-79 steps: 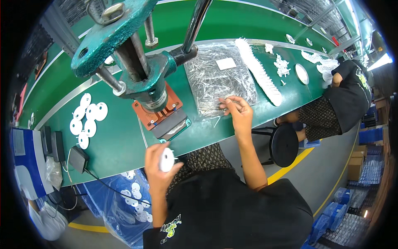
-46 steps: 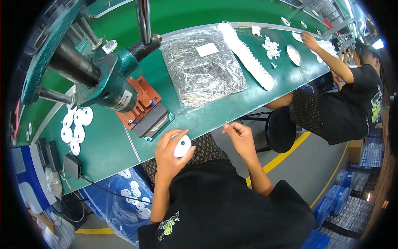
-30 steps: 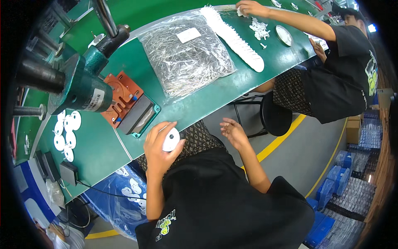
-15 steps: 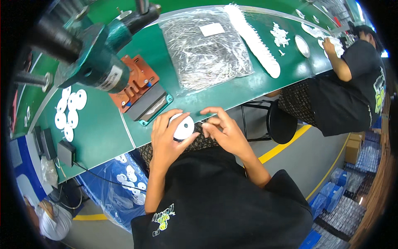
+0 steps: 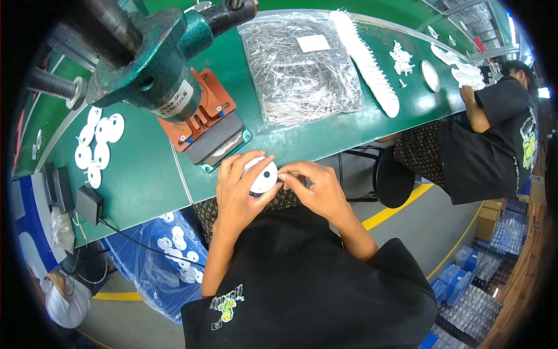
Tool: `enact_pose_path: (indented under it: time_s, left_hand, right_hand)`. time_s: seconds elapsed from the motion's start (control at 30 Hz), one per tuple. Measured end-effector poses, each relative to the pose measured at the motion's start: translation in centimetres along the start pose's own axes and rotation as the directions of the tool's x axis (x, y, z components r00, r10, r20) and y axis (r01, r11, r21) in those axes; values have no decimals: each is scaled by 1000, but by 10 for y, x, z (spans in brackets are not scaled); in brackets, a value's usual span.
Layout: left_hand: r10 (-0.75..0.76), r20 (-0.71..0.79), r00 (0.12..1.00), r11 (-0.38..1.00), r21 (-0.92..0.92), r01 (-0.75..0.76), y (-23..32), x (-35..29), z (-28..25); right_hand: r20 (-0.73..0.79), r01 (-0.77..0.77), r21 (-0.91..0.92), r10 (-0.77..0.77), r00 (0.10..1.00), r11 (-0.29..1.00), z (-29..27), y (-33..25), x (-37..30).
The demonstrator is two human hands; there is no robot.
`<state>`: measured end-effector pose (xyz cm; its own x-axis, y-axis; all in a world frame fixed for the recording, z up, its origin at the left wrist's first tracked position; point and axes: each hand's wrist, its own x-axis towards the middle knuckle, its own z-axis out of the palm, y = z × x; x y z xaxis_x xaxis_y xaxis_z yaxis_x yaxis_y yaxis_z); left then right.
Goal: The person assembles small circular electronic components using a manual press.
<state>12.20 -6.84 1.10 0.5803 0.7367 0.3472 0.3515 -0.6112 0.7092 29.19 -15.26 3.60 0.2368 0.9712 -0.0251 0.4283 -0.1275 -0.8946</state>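
Note:
A white round disc (image 5: 263, 185) with a dark centre hole is gripped by its edge in my left hand (image 5: 231, 195), just off the table's near edge. Thumb and fingers curl round its left side and bottom. At the disc's right rim, the thumb and forefinger of my right hand (image 5: 318, 189) are pinched together. Whatever lies between those fingertips is too small to make out. Beyond my left hand stands a green press (image 5: 145, 87) with an orange fixture (image 5: 214, 96) and a dark grey block (image 5: 216, 139) beneath it.
A clear bag of thin metal pins (image 5: 302, 75) lies on the green table (image 5: 139, 192). Beside it runs a long row of stacked white discs (image 5: 372, 78). More loose discs (image 5: 102, 156) lie left of the press; others fill a blue-lined bin (image 5: 145, 267). A co-worker (image 5: 488, 134) sits at right.
My right hand has closed in on the disc's right rim, its spread fingers now pinched together. The left hand keeps its hold on the disc. The whole view has shifted slightly.

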Motion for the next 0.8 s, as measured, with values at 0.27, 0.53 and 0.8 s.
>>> enact_pose_path:
  time_s: [0.27, 0.53, 0.8]
  left_hand:
    - [27, 11, 1000, 999, 21, -27, -1, 0, 0]
    - [42, 50, 998, 997, 65, -45, -10, -8, -2]
    - [-3, 31, 1000, 1000, 25, 2, 0, -13, -3]
  right_hand:
    - [-10, 292, -337, -314, 949, 895, -1, -12, 0]
    - [308, 416, -744, -284, 908, 522, 8, -52, 18]
    - [336, 408, -754, -232, 913, 514, 19, -47, 24]
